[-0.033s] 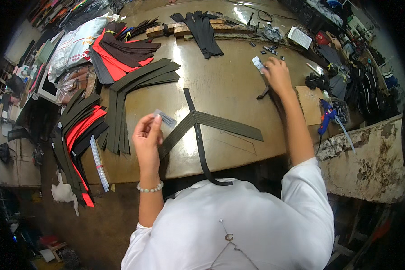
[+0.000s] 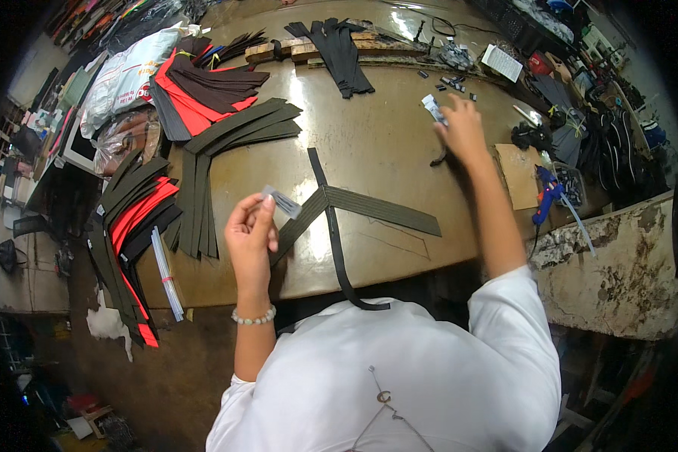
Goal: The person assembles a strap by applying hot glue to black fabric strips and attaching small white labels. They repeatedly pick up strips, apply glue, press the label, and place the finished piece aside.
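Note:
My left hand [image 2: 250, 227] pinches a small, grey, see-through rectangular piece [image 2: 282, 202] between thumb and fingers, above the left arm of a dark olive V-shaped strap [image 2: 384, 211]. A narrow black strip [image 2: 337, 252] runs lengthwise across the bend of that strap and hangs over the table's near edge. Farther off on the right, my right hand [image 2: 463, 134] reaches over the table. Its thumb and forefinger are apart at the near end of a small white-and-blue stack [image 2: 432, 105]. The end of a dark strip [image 2: 438, 157] shows beneath that hand, the remainder covered.
Bundles of olive straps [image 2: 196, 177] and red-and-black straps [image 2: 128, 226] lie left, beside thin white sticks [image 2: 167, 275]. Black straps [image 2: 335, 56] lie across a wooden bar at the back. Small black pieces [image 2: 452, 81] and a blue glue gun [image 2: 548, 196] are on the right.
My left hand has shifted slightly to the right, with the grey piece tilted differently. My right hand has moved a little left and now covers more of the dark strip.

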Available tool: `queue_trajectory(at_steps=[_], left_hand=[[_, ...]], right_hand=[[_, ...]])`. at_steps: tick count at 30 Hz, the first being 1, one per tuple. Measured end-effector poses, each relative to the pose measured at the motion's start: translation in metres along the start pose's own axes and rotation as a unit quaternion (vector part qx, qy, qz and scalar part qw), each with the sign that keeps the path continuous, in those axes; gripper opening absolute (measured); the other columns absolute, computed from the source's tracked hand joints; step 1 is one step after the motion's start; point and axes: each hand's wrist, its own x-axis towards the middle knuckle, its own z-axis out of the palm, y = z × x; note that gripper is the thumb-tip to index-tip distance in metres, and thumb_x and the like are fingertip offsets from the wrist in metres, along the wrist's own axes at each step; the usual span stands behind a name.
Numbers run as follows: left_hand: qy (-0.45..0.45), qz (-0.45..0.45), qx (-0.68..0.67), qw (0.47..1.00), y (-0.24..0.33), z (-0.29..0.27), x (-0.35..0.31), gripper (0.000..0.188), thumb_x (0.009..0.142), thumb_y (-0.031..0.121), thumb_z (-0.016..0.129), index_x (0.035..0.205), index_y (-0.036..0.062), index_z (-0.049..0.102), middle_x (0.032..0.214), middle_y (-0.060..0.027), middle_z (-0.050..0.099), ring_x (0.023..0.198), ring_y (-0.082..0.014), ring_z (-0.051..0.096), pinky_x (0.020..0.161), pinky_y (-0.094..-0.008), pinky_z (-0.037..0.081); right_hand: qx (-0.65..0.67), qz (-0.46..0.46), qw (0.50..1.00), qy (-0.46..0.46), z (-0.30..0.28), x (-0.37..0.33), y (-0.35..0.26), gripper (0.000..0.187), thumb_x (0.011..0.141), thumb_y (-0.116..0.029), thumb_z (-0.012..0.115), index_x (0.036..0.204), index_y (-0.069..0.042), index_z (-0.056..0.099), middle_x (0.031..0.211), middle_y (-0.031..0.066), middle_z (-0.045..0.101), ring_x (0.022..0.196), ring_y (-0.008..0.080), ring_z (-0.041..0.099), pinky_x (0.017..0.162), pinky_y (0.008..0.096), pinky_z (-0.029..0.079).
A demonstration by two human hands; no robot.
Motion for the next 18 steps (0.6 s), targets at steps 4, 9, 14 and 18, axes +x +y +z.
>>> queue_trajectory(at_steps=[4,9,14,18], left_hand=[[-0.048,-0.037,-0.057,0.997,0.011,0.022,-0.018,0.016,0.095,0.011,0.065,0.105,-0.0010,0.062,0.078,-0.0087,0.067,0.058,-0.0100,0.061,0.049,-0.0195,0.044],[-0.171,0.024,0.035,0.984,0.014,0.022,-0.024,0.006,0.088,-0.001,0.067,0.094,-0.0030,0.066,0.094,-0.0094,0.066,0.079,-0.0116,0.065,0.059,-0.0215,0.050],[-0.214,0.006,0.090,0.973,0.005,0.015,-0.025,0.008,0.084,-0.003,0.072,0.088,-0.0058,0.066,0.094,-0.0065,0.064,0.075,-0.0055,0.058,0.061,-0.0192,0.047],[-0.210,-0.027,0.132,0.968,0.002,0.016,-0.027,0.007,0.085,-0.001,0.071,0.085,-0.0035,0.064,0.084,-0.0020,0.064,0.068,-0.0014,0.053,0.057,-0.0169,0.042]], right_hand=[[0.485,0.132,0.849,-0.163,-0.005,-0.048,-0.087,0.034,0.100,-0.032,0.055,0.106,-0.001,0.066,0.098,0.0109,0.068,0.087,0.0217,0.065,0.077,0.0355,0.053],[0.850,0.275,0.213,-0.395,-0.036,-0.068,-0.169,0.052,0.103,-0.045,0.045,0.103,0.004,0.061,0.090,0.0121,0.066,0.075,0.0166,0.066,0.065,0.0265,0.055],[0.826,0.272,0.358,-0.340,-0.047,-0.063,-0.170,0.032,0.099,-0.030,0.060,0.105,0.002,0.063,0.090,0.0074,0.066,0.074,0.0107,0.063,0.066,0.0236,0.053],[0.788,0.270,0.437,-0.339,-0.051,-0.065,-0.167,0.031,0.095,-0.024,0.066,0.111,0.002,0.063,0.090,0.0048,0.065,0.073,0.0078,0.061,0.065,0.0215,0.051]])
